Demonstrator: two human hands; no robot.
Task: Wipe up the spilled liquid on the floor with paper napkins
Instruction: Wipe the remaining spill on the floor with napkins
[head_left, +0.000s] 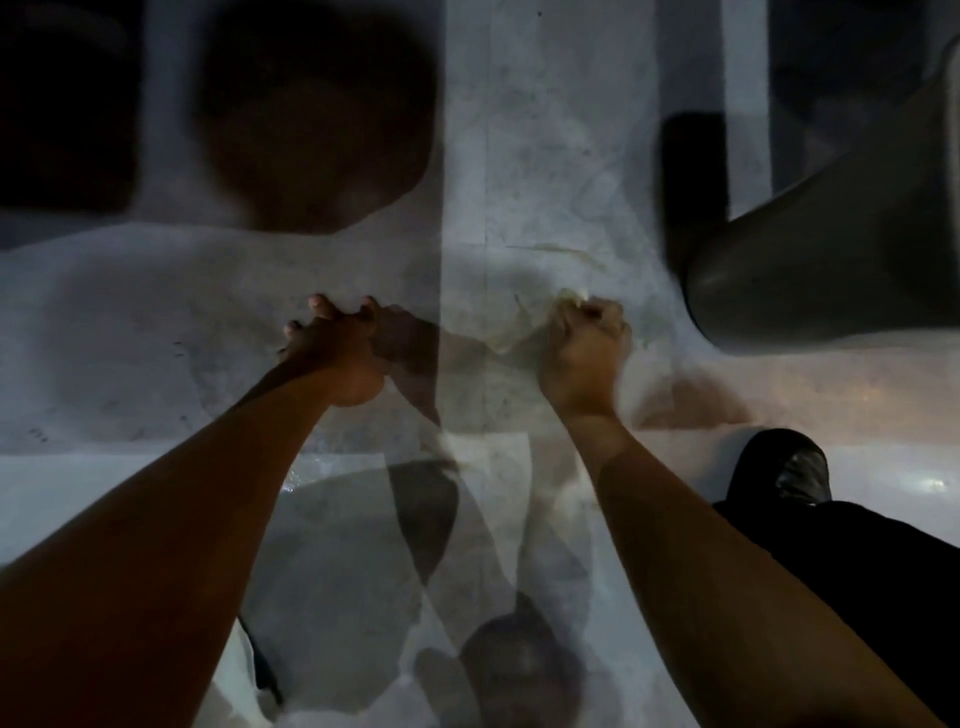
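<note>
My right hand (584, 358) grips a crumpled paper napkin (569, 301) and holds it down on the pale marble floor (545, 171); only a pale tip of the napkin shows beyond the knuckles. A faint yellowish wet smear (511, 338) lies on the floor just left of that hand. My left hand (332, 348) rests on the floor to the left, fingertips spread and braced, holding nothing. The picture is dim and blurred.
A dark grey curved object (821, 270) stands on the floor at the right, close to my right hand. My black shoe (789, 467) and dark trouser leg (857, 587) are at the lower right. Large dark shadows (317, 119) cover the upper left floor.
</note>
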